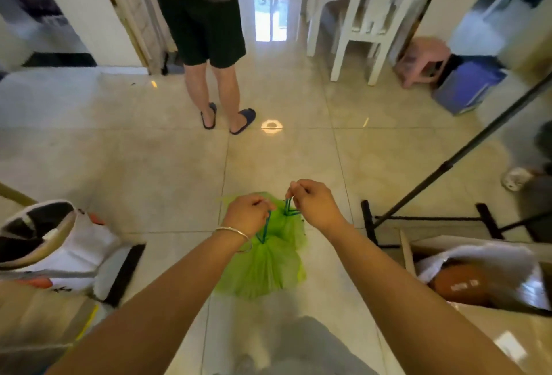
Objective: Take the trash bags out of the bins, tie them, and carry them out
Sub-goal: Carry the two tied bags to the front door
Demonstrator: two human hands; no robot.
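Below both forearms: green trash bag [268,261], thin, translucent, crinkled plastic, gathered at the neck, hanging over glossy beige floor tiles [149,165]. Left hand [248,214], silver bangle [234,232] at wrist, fingers pinching one blue drawstring [265,226]. Right hand [313,203], fingers pinching the other loop. Ahead: standing person [206,31] in slippers. Left: white bin [50,246]. Right: black tripod stand [442,171], white chair [373,16].
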